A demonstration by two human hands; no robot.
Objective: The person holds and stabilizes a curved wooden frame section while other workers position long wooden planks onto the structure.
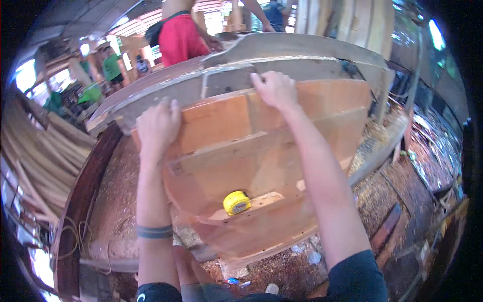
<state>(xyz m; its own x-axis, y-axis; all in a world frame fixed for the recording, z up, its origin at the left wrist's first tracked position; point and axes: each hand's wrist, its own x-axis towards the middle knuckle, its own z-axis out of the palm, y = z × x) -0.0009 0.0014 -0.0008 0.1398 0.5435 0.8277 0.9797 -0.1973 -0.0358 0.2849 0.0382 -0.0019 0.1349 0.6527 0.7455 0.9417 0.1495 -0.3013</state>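
A wide orange-brown wooden panel made of several boards point(297, 133) leans in front of me, its long top edge farthest away. At the left end of that edge, my left hand point(158, 125) has its fingers curled over the wood. My right hand point(277, 90) is closed over the same edge near its middle, thumb toward the left. On a lower ledge of the panel rests a yellow tape measure point(236, 203), touched by neither hand. The fingertips of both hands are partly hidden behind the edge.
Behind the panel runs a long grey wooden bench point(282, 50). A person in red shorts point(181, 38) stands beyond it; another in green point(111, 65) is farther left. Long planks point(40, 151) lie stacked at left, near a dark curved timber point(75, 206). Scrap point(435, 146) piles at right.
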